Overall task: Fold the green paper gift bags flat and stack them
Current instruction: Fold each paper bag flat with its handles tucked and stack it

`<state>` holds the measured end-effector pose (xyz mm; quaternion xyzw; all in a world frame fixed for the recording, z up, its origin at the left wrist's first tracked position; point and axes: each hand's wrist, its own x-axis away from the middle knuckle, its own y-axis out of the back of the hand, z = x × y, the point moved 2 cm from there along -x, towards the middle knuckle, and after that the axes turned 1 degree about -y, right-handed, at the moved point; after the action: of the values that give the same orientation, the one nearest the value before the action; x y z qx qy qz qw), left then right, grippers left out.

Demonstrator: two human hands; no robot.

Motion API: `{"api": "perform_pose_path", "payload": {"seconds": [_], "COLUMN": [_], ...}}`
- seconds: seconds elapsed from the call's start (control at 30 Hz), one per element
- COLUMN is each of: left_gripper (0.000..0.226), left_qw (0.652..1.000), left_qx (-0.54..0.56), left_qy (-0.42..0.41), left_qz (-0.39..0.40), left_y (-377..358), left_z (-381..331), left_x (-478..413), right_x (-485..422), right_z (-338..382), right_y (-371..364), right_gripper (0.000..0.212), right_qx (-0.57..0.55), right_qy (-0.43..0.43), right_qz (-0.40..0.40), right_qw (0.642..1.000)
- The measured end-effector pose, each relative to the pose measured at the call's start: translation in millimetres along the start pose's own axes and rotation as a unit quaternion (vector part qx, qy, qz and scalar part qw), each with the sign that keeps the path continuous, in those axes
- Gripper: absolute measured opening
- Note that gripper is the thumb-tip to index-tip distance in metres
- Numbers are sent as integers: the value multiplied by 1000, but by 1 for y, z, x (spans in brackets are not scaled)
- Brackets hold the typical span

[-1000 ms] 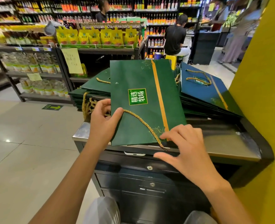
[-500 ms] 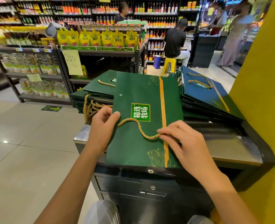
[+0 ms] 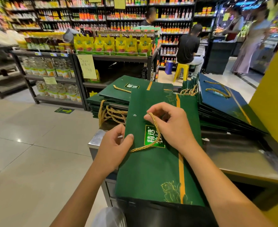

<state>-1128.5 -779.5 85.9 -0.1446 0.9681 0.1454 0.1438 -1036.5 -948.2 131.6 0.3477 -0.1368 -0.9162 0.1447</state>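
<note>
Flat green paper gift bag (image 3: pixel 151 171) is lying over the near edge of the steel worktop (image 3: pixel 249 163), left hand (image 3: pixel 114 145) gripping its left edge, right hand (image 3: pixel 172 126) pinching its gold twisted cord handle (image 3: pixel 156 126), with a stack of folded green bags (image 3: pixel 113 97) and a leaning stack of similar bags (image 3: pixel 225 110) sitting just behind.

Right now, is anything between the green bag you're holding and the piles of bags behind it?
Nothing visible blocks it. The green gift bag, gripped by the left hand, lies just in front of the left stack and the right stack. Only its own gold rope handle, pinched by the right hand, lies across its face.
</note>
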Motion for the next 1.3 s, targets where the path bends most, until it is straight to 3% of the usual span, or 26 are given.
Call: {"api": "perform_pose_path", "payload": {"seconds": [0.1, 0.2, 0.27, 0.37, 0.6, 0.93, 1.13, 1.3], "left_gripper": [45, 35, 26, 35, 24, 31, 33, 24], "left_qw": [999, 997, 999, 997, 989, 976, 983, 989], "left_qx": [-33, -50, -11, 55, 133, 198, 171, 136], "left_qy": [-25, -48, -19, 33, 46, 37, 10, 2], "left_qz": [21, 14, 22, 30, 41, 81, 74, 49], "left_y": [1, 4, 4, 2, 3, 6, 5, 3], "left_z": [2, 1, -1, -5, 1, 5, 7, 8], "left_x": [1, -3, -8, -17, -24, -28, -28, -29], "right_x": [-11, -10, -6, -2, 2, 3, 3, 6], "right_z": [3, -2, -8, -12, -15, -18, -16, -18], "right_y": [-10, -16, -18, -19, -20, -21, -21, -19], "right_gripper": [11, 12, 12, 14, 17, 15, 15, 30], "right_qx": [-4, -9, -8, -8, -30, -35, 2, 13], "right_qy": [14, 18, 19, 27, 20, 23, 75, 73], "right_qz": [3, -2, -5, -11, -2, -4, -8, 21], "right_qw": [1000, 1000, 1000, 1000, 999, 999, 997, 997]}}
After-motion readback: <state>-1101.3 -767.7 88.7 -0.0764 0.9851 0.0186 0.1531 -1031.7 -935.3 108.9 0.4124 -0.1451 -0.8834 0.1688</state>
